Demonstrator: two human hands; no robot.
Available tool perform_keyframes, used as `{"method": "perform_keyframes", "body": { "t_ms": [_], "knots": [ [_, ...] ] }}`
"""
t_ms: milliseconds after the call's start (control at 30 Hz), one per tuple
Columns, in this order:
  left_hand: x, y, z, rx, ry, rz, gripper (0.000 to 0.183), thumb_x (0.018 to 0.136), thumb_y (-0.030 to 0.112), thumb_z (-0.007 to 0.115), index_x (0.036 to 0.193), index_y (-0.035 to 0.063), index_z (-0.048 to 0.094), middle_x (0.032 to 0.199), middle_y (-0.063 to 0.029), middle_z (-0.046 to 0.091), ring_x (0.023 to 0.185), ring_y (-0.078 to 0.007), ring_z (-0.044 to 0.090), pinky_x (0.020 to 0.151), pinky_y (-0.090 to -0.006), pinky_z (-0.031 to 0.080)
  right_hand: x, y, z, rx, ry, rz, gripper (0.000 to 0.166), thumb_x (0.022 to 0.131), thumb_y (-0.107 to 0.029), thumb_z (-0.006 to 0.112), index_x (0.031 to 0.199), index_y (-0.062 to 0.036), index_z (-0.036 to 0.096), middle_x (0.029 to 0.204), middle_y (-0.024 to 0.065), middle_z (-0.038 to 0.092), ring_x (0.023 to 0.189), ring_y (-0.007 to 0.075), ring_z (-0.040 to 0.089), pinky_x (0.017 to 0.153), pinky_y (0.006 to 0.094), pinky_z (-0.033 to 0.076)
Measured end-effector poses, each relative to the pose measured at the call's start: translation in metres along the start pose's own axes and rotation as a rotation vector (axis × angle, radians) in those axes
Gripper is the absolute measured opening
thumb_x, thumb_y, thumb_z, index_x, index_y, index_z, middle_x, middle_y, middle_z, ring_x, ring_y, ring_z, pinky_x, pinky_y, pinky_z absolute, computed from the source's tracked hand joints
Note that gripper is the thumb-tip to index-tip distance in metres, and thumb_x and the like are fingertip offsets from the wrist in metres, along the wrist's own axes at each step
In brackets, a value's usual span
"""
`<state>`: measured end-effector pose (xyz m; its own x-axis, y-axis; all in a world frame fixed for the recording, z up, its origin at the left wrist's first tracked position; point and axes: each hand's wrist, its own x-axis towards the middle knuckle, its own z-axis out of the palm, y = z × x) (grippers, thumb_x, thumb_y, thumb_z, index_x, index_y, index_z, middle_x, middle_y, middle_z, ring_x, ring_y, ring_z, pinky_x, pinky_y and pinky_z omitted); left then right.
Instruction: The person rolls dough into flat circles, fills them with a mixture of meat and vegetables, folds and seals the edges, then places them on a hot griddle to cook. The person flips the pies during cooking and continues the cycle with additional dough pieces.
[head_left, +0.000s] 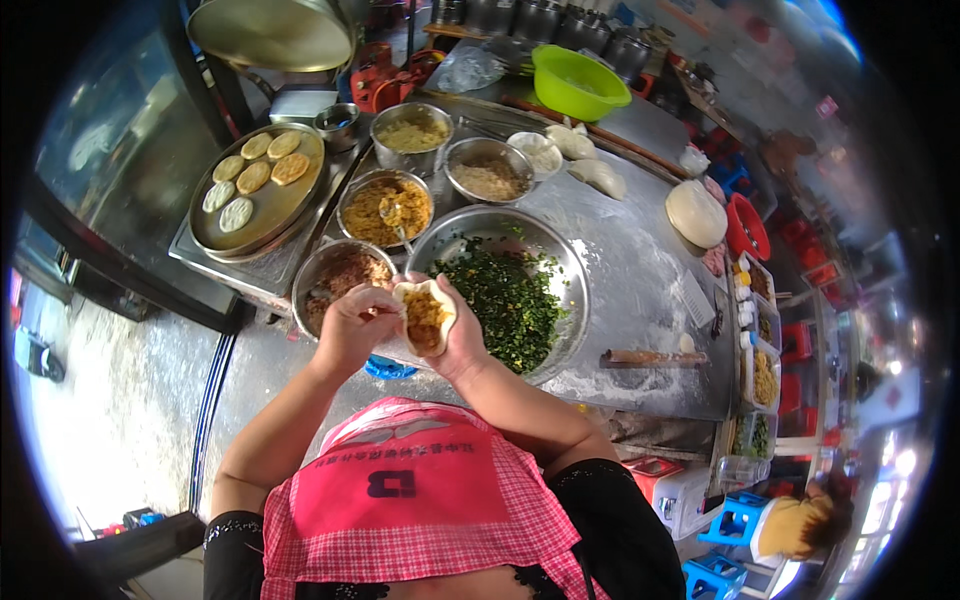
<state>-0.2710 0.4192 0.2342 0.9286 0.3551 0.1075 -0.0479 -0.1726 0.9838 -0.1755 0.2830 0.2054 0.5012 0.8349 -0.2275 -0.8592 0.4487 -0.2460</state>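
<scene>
A round dough wrapper (407, 343) is cupped in my right hand (463, 337), with an orange-yellow chopped filling (424, 316) lying in its hollow. The fingers of my left hand (352, 319) pinch its left edge. The wrapper is still open at the top, its rim curling up. Just beyond the hands stand a steel bowl of pinkish minced filling (349, 274) and a large steel basin (577, 300) of chopped greens (499, 300). Behind them, a spoon (394, 214) rests in a bowl of orange filling (367, 202).
A round griddle (259, 206) with several flat cakes stands at the left. Two more filling bowls are behind. A rolling pin (656, 358), a large dough ball (696, 214) and dough pieces (598, 178) lie on the floured steel table (622, 255). A person (799, 525) sits at lower right.
</scene>
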Motion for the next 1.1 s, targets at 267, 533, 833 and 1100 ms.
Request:
{"method": "perform_keyframes", "body": {
  "t_ms": [267, 533, 833, 1100],
  "knots": [
    [0.001, 0.000, -0.005, -0.537, -0.027, -0.373, 0.017, 0.086, -0.002, 0.066, 0.102, 0.0013, 0.061, 0.095, -0.0057, 0.065, 0.078, -0.0133, 0.065, 0.069, -0.0243, 0.054, -0.002, -0.001, 0.012, -0.077, -0.004, -0.073, 0.044, 0.104, -0.035, 0.037, 0.129, -0.0024, 0.053, 0.123, 0.0122, 0.061, 0.112, 0.0248, 0.059, 0.094, 0.0393, 0.050],
    [-0.003, 0.021, -0.014, 0.518, -0.136, 0.393, 0.023, 0.072, 0.003, 0.074, 0.094, 0.0075, 0.071, 0.093, -0.0066, 0.068, 0.092, -0.0246, 0.062, 0.084, -0.0354, 0.049, -0.011, 0.001, -0.003, -0.148, -0.069, 0.059, 0.047, 0.105, -0.036, 0.034, 0.132, -0.0032, 0.052, 0.125, 0.0116, 0.060, 0.111, 0.0232, 0.059, 0.096, 0.0371, 0.048],
    [-0.011, 0.004, -0.015, -0.424, 0.077, -0.337, 0.003, 0.088, 0.000, 0.065, 0.091, 0.0013, 0.066, 0.097, -0.0061, 0.066, 0.081, -0.0157, 0.066, 0.073, -0.0271, 0.058, -0.014, 0.001, 0.027, -0.268, -0.006, 0.013, 0.053, 0.104, -0.043, 0.033, 0.135, -0.0021, 0.049, 0.135, 0.0135, 0.054, 0.124, 0.0265, 0.052, 0.104, 0.0413, 0.044],
    [-0.017, 0.020, -0.034, 0.407, -0.013, 0.277, 0.017, 0.082, 0.003, 0.071, 0.099, 0.0039, 0.067, 0.093, -0.0064, 0.066, 0.089, -0.0175, 0.064, 0.079, -0.0318, 0.053, -0.010, 0.008, 0.037, -0.448, -0.055, 0.070, 0.057, 0.105, -0.043, 0.031, 0.140, -0.0001, 0.042, 0.136, 0.0127, 0.051, 0.124, 0.0242, 0.051, 0.106, 0.0406, 0.041]
  ]
}}
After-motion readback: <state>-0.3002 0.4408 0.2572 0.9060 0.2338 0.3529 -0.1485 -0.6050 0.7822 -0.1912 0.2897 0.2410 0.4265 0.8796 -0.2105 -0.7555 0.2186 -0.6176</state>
